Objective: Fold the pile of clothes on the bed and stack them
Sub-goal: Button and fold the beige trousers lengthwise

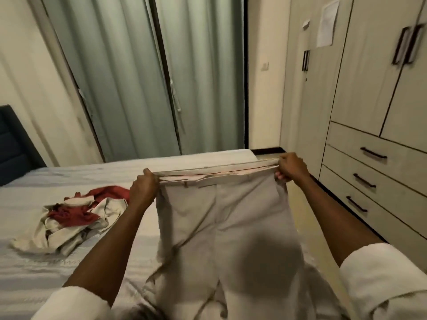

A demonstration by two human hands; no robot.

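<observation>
A pair of beige trousers (221, 222) hangs in the air in front of me, waistband stretched flat at the top, legs dropping toward the bed's near edge. My left hand (143, 188) grips the waistband's left end. My right hand (291, 166) grips its right end, slightly higher. A rumpled pile of clothes (69, 220), cream and dark red pieces mixed, lies on the bed (46, 273) to the left of my left forearm.
The bed has a pale sheet and a dark headboard (13, 144) at far left. Grey-green curtains (143, 77) hang behind it. A wardrobe with drawers (374, 172) lines the right side, with a narrow strip of floor between it and the bed.
</observation>
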